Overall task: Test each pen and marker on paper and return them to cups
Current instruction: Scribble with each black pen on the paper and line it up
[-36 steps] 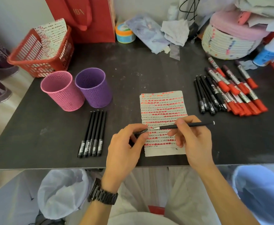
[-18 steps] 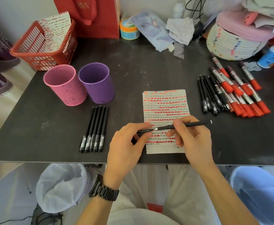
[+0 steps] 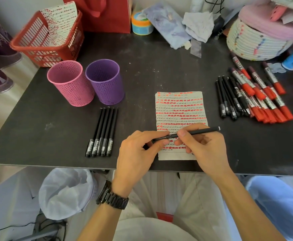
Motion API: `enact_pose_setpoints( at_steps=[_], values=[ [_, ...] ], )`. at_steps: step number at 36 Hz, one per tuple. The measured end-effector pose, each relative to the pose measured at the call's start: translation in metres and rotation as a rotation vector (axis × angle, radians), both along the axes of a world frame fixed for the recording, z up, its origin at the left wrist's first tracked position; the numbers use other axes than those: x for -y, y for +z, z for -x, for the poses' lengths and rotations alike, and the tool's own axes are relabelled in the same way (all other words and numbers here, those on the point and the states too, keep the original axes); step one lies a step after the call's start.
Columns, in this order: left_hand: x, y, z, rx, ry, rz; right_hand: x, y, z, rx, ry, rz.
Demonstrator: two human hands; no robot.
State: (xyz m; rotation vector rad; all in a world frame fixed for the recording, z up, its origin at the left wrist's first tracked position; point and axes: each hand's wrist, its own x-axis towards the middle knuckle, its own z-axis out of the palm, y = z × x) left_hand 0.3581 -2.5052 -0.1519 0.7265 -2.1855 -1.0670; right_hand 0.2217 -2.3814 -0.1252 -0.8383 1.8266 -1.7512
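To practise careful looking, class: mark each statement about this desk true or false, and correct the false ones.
1. The left hand and right hand both hold one black pen over the paper. True.
2. The pink cup stands right of the purple cup. False: it stands left of it.
3. A row of five pens lies near the cups. True.
4. The red markers stand in the purple cup. False: they lie flat, right of the paper.
5. The red basket holds nothing. False: a marked sheet sticks out of it.
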Motion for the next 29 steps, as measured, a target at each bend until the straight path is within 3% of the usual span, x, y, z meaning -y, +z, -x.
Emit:
enact_pose_setpoints(
  at_steps=[8, 19, 24, 29],
  values=[
    [0.003, 0.002, 0.000, 0.000, 0.015, -0.100, 0.000, 0.001, 0.001, -0.020, 0.040, 0.007],
    [-0.002, 0.011, -0.004, 0.042, 0.011, -0.070, -0.001, 0.000, -0.003, -0.117, 0.028, -0.028],
    [0.000, 0.024, -0.019, -0.135, 0.110, -0.087, -0.003, -0.006, -0.008, -0.279, -0.030, -0.080],
    [0.013, 0.045, -0.056, -0.274, 0.350, -0.068, -0.003, -0.017, -0.009, -0.638, -0.052, -0.238]
  ],
)
